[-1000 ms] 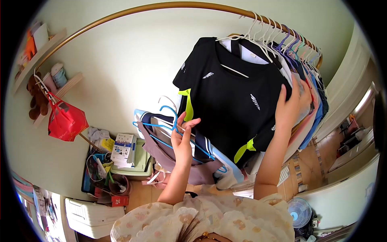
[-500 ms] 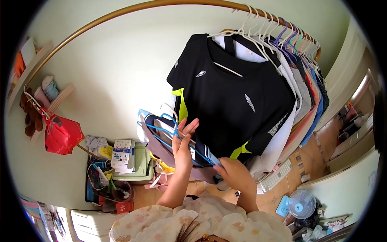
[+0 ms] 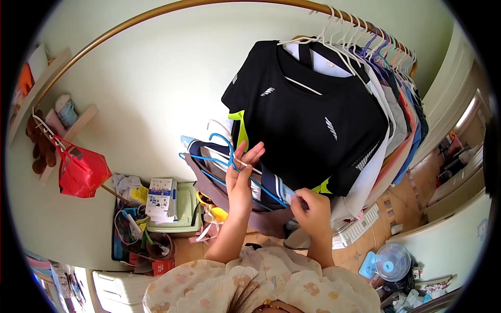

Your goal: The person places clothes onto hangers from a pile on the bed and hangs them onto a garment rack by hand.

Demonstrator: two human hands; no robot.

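Note:
A blue hanger [image 3: 231, 151] is held in front of me, its hook upward. My left hand [image 3: 243, 172] grips it around the neck by thumb and palm, with some fingers extended. On this hanger is a garment [image 3: 271, 182] with navy, white and light-blue parts. My right hand [image 3: 311, 208] pinches the garment's light-blue edge at the hanger's right end. Grey-brown cloth [image 3: 269, 221] hangs below, and a white hanger [image 3: 218, 125] shows behind the blue one. Just beyond my hands, a black T-shirt [image 3: 308, 125] with yellow-green panels hangs on a white hanger.
A curved golden rail [image 3: 172, 9] carries many clothes at the right and a red bag [image 3: 83, 169] at the left. Below stands a green storage box [image 3: 185, 208] with booklets [image 3: 160, 201] on it. A fan [image 3: 392, 262] stands on the floor at lower right.
My right hand has moved slightly up and now pinches the garment's edge at the hanger's end. The blue hook stands clearer above my left hand. The whole view has shifted a little.

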